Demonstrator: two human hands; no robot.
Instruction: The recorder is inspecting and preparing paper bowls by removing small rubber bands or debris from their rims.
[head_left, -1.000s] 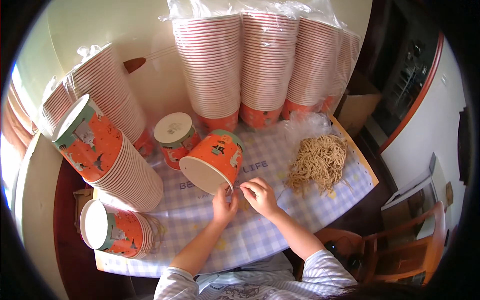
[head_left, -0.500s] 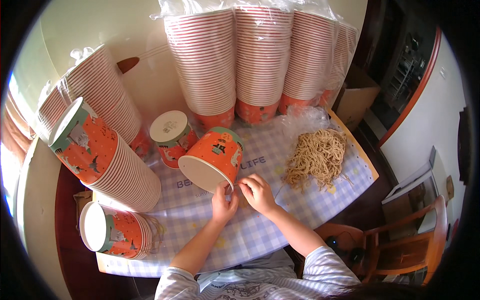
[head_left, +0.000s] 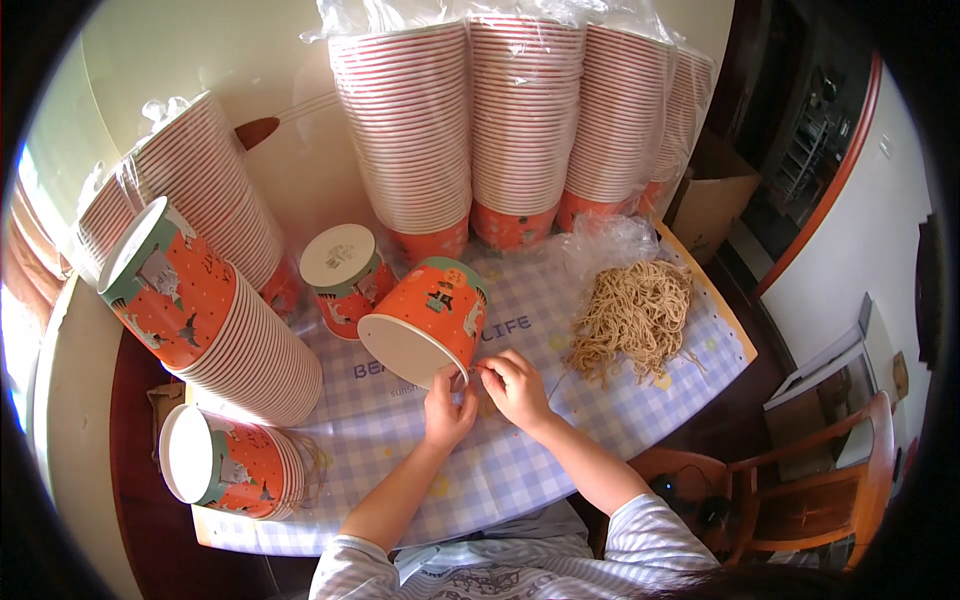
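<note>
1. Back-left of table [head_left: 370,505]: bagged stacks [head_left: 205,170] of orange paper buckets, mouths up, clear plastic around them.
2. Left edge: tall stack [head_left: 255,350], orange with green band, bases up, white rims nested below. Stands in front of the bagged ones.
3. Near-left corner: short stack [head_left: 240,462], same print, base facing left. Can't tell if standing or lying. Thin tan strands [head_left: 316,468] just beside its rims.
4. Left of center, toward the far edge: single bucket [head_left: 345,262], upside down, pale base up.
5. Mid-table: orange bucket [head_left: 430,310], tilted, open mouth toward the person and a bit left, green-banded base away. Work is at its rim, near side.
6. Left hand [head_left: 450,412]: thumb and fingers clamped on that rim.
7. Right hand [head_left: 514,388]: just right of the rim, fingers curled, tips close to the left hand's. Can't tell if it grips anything; too small to see.
8. Far edge, center to right: tall stacks [head_left: 525,120] in clear plastic, mouths up, side by side.
9. Right part, near the right edge: heap of tan twine [head_left: 637,310], loose loops, crumpled clear plastic [head_left: 612,240] touching its far side.
</note>
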